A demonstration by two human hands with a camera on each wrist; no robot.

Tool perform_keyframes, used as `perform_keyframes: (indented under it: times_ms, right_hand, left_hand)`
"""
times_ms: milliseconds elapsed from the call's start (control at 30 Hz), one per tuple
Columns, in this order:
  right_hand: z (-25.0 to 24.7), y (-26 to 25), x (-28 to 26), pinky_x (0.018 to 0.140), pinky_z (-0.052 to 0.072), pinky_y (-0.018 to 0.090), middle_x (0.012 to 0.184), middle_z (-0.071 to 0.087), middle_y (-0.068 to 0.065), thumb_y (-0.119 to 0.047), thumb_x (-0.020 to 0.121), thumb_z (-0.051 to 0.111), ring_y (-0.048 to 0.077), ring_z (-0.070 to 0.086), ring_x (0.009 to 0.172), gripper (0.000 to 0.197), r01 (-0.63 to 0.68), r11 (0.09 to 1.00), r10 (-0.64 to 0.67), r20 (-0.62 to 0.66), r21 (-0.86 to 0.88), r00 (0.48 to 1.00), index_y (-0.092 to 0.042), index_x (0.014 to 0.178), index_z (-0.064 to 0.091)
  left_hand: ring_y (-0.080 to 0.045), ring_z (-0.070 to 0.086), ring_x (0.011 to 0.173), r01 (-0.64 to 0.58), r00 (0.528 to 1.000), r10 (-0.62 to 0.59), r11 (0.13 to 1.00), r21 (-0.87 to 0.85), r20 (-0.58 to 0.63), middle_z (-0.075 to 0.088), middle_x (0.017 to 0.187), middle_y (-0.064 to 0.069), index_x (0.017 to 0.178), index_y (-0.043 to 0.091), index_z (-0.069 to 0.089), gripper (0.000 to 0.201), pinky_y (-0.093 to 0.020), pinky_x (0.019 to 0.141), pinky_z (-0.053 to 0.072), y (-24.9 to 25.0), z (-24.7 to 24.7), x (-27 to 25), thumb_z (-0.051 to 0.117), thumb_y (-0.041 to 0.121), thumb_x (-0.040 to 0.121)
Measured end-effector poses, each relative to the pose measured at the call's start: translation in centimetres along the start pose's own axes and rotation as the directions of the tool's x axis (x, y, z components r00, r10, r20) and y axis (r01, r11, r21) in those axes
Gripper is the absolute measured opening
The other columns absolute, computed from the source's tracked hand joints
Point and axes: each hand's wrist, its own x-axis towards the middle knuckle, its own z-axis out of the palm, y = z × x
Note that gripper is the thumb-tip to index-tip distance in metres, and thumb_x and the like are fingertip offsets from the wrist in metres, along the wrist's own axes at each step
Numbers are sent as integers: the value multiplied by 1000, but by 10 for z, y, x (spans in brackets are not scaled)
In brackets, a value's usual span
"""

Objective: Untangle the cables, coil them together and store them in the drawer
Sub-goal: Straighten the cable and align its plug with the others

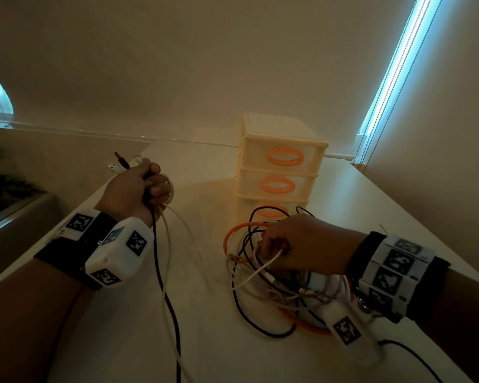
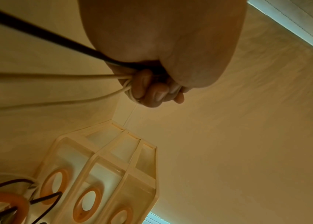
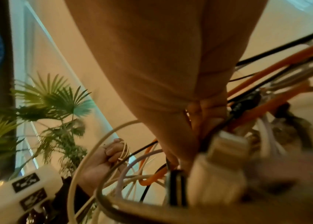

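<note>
My left hand (image 1: 155, 186) is raised over the table's left side and grips a small coil of white and black cables (image 1: 169, 189); USB plugs (image 1: 121, 161) stick out above the fist. The loose lengths (image 1: 161, 272) hang down to the table. In the left wrist view the curled fingers (image 2: 152, 92) clamp these strands. My right hand (image 1: 268, 250) reaches into the tangled pile (image 1: 260, 286) of black, white and orange cables in front of the drawers, its fingers curled round strands there. The right wrist view shows those fingers (image 3: 205, 121) among the cables, blurred.
A cream drawer unit (image 1: 310, 150) with three shut drawers and orange oval handles stands at the back of the white table (image 1: 205, 341). The table's left edge drops off beside a plant (image 3: 56, 98). A window blind (image 1: 393, 73) hangs at the right.
</note>
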Motion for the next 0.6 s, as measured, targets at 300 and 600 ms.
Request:
perform_keyframes:
  times_ms: [300, 600]
  right_hand:
    - [-34, -32, -1, 99, 48, 41, 119, 54, 12, -14, 105, 39, 29, 58, 114, 29, 128, 723, 30, 216, -679, 976, -8, 127, 58]
    - [-61, -33, -13, 76, 53, 36, 89, 63, 9, -20, 98, 57, 24, 61, 80, 17, 60, 890, 44, 215, -452, 976, -4, 99, 64]
  left_hand:
    - [-6, 31, 41, 4, 1000, -3, 999, 38, -10, 29, 52, 7, 73, 16, 46, 43, -18, 38, 22, 2, -1, 2, 33, 35, 110]
    - [-7, 30, 41, 11, 1000, -10, 998, 65, -19, 29, 53, 7, 74, 15, 46, 44, -18, 37, 23, 2, -2, 2, 33, 36, 110]
